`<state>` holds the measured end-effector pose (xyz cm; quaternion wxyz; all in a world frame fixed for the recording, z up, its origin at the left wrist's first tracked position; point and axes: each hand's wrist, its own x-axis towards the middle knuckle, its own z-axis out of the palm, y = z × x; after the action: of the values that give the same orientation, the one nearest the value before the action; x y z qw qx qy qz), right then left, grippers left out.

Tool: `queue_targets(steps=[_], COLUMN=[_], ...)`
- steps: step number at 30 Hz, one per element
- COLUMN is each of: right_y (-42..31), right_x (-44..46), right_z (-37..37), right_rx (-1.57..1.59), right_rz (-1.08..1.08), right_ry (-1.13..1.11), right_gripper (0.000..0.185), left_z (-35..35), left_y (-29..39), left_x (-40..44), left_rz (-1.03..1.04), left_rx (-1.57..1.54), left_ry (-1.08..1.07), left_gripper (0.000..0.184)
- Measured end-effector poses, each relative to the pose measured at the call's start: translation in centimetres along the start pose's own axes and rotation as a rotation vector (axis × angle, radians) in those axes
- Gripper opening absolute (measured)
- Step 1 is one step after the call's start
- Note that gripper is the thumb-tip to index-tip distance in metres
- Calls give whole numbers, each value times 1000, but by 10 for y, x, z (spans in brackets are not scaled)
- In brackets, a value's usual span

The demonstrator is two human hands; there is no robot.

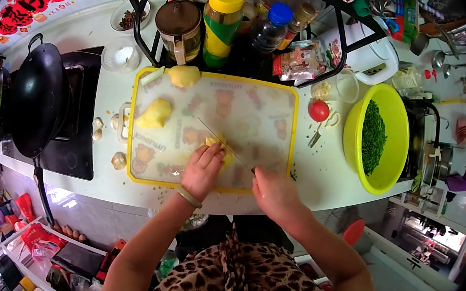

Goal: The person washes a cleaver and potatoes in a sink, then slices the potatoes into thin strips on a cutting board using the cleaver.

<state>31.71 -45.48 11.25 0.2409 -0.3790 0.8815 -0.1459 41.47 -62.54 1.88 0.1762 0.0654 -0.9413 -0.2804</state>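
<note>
well, we grip knife (235, 153) in right hand (275, 193), clamp potato (227, 159) under left hand (204, 168); likely light, firm, slick where cut, best held by sides, fingertips tucked

The right hand (275, 193) grips a knife (224, 142).

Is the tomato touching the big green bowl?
Apart. The head view shows a strip of white counter between the tomato and the green bowl.
</note>
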Motion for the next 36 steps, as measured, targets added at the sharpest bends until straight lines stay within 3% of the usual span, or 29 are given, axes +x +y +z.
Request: queue_targets(steps=[8, 14, 17, 25, 29, 32, 34, 36], right_y=[3, -2, 0, 10, 7, -2, -12, -4], right_x=[13, 35, 45, 17, 18, 36, 42, 47], right_z=[11, 44, 36, -6, 6, 32, 33, 28], right_rx=[-32, 39, 94, 2, -26, -24, 49, 52], right_rz=[23, -14, 80, -54, 18, 36, 164, 125], right_ry=[-84, 96, 101, -49, -141, -54, 24, 82], right_gripper=[14, 12, 12, 18, 17, 15, 17, 17], left_z=[2, 3, 2, 1, 2, 3, 4, 4], left_y=[-2, 0, -1, 0, -1, -2, -1, -1], left_x=[-1, 0, 1, 3, 1, 1, -1, 4], left_rz=[-26, -44, -31, -27, -31, -30, -39, -18], left_rx=[17, -36, -45, -39, -46, -49, -52, -56], left_ry=[-53, -32, -18, -22, -32, -29, -27, -7], left_gripper=[30, 32, 32, 30, 30, 30, 30, 31])
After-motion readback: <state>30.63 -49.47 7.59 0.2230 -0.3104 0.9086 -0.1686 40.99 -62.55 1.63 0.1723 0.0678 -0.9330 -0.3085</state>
